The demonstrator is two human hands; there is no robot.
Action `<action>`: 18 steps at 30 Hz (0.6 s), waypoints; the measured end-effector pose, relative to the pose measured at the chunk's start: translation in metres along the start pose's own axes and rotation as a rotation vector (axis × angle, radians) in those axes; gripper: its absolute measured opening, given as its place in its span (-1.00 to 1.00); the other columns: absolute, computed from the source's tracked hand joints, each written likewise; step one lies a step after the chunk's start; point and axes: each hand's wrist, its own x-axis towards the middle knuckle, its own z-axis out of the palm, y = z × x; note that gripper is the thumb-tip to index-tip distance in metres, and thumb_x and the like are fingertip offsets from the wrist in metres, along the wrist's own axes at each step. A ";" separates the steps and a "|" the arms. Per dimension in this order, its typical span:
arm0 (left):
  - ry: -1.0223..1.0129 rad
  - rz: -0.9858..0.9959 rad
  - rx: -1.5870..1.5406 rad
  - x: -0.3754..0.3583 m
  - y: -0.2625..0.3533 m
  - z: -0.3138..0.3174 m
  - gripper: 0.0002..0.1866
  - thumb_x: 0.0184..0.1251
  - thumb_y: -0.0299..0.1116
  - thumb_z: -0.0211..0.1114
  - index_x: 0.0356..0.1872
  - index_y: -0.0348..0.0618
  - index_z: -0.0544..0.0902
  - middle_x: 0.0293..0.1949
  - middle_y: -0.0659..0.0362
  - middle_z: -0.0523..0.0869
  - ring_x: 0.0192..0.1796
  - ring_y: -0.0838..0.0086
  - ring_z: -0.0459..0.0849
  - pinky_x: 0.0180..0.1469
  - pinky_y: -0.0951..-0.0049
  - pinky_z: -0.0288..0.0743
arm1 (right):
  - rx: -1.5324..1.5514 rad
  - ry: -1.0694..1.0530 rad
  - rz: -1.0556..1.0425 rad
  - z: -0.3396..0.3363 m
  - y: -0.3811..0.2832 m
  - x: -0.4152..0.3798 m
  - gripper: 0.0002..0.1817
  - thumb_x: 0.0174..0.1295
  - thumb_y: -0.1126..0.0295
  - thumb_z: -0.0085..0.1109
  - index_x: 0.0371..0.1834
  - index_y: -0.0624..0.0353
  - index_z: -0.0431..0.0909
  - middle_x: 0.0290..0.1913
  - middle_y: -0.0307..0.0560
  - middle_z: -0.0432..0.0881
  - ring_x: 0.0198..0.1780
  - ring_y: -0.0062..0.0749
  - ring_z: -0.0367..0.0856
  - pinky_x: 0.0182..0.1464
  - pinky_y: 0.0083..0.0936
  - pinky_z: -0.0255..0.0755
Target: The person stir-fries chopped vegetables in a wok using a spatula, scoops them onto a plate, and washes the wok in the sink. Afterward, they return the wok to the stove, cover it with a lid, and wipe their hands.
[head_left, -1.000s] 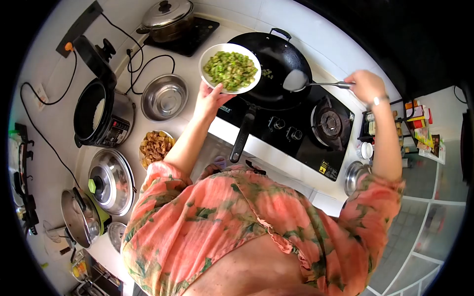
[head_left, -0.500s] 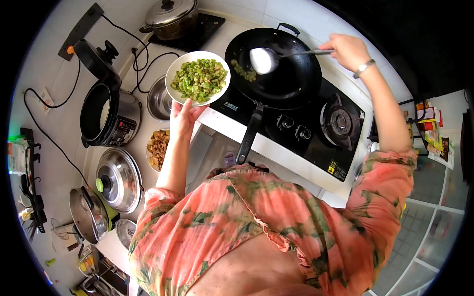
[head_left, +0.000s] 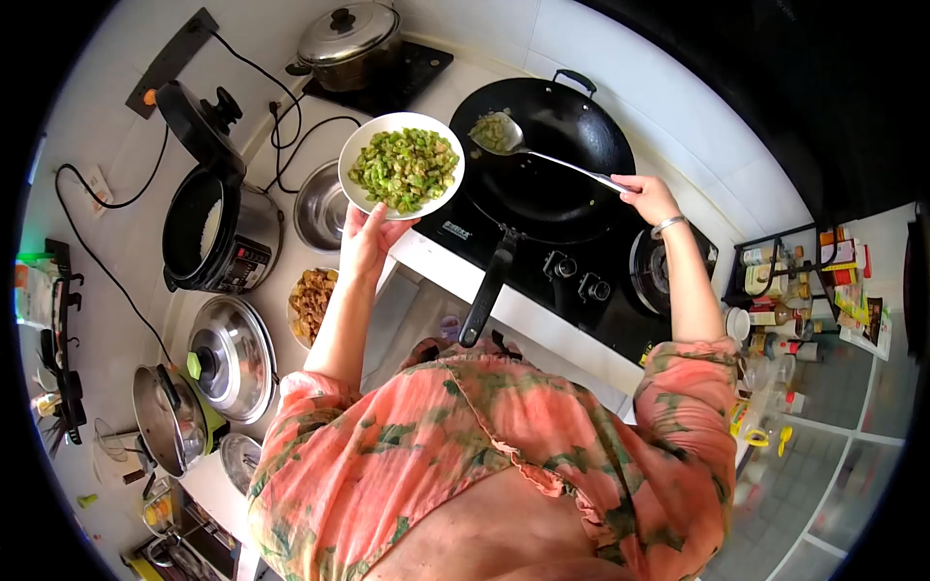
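My left hand (head_left: 373, 240) holds a white plate (head_left: 387, 120) from below, with the thumb on its rim. Chopped green peppers (head_left: 405, 169) are heaped on the plate, which is beside the wok's left edge. A black wok (head_left: 581, 126) sits on the stove, its long handle (head_left: 489, 290) pointing toward me. My right hand (head_left: 651, 198) grips the end of a metal wok ladle (head_left: 564, 164). The ladle's bowl is at the left inside of the wok and contains some chopped green pieces (head_left: 494, 132).
At left stand a steel bowl (head_left: 318, 208), an open rice cooker (head_left: 242, 218), a dish of browned meat pieces (head_left: 312, 305) and a pot lid (head_left: 231, 358). A lidded pot (head_left: 349, 44) is at the back. Bottles (head_left: 775, 315) crowd the right side.
My right hand has come lower and nearer the wok. The ladle has swung to the wok's left side, and green pieces are now in its bowl. The plate stays in my left hand.
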 end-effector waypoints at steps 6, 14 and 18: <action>-0.025 -0.007 0.032 0.015 0.002 0.005 -0.60 0.35 -0.52 -0.02 0.19 -0.20 0.18 0.06 -0.07 0.48 -0.09 0.15 0.65 -0.04 0.23 0.63 | 0.013 0.144 -0.076 0.003 0.015 0.000 -0.63 0.07 0.51 0.21 0.00 -0.03 0.59 -0.29 -0.20 0.66 -0.30 -0.54 0.53 -0.15 -0.59 0.40; -0.132 -0.055 0.043 0.034 -0.014 0.029 -0.57 0.35 -0.50 0.00 0.22 -0.11 0.18 0.08 -0.02 0.48 -0.07 0.18 0.64 -0.07 0.23 0.64 | -0.400 0.439 -0.292 -0.058 -0.121 -0.112 -0.62 0.02 0.49 0.20 -0.04 -0.11 0.61 -0.34 -0.18 0.55 -0.32 -0.35 0.54 -0.27 -0.53 0.38; -0.182 -0.127 -0.065 0.044 -0.039 0.046 -0.56 0.36 -0.48 0.00 0.22 -0.11 0.16 0.09 -0.06 0.48 -0.15 0.07 0.67 -0.09 0.22 0.65 | -0.557 0.521 -0.315 -0.045 -0.176 -0.161 -0.65 0.02 0.49 0.19 -0.09 -0.10 0.63 -0.38 -0.21 0.51 -0.37 -0.35 0.52 -0.33 -0.50 0.38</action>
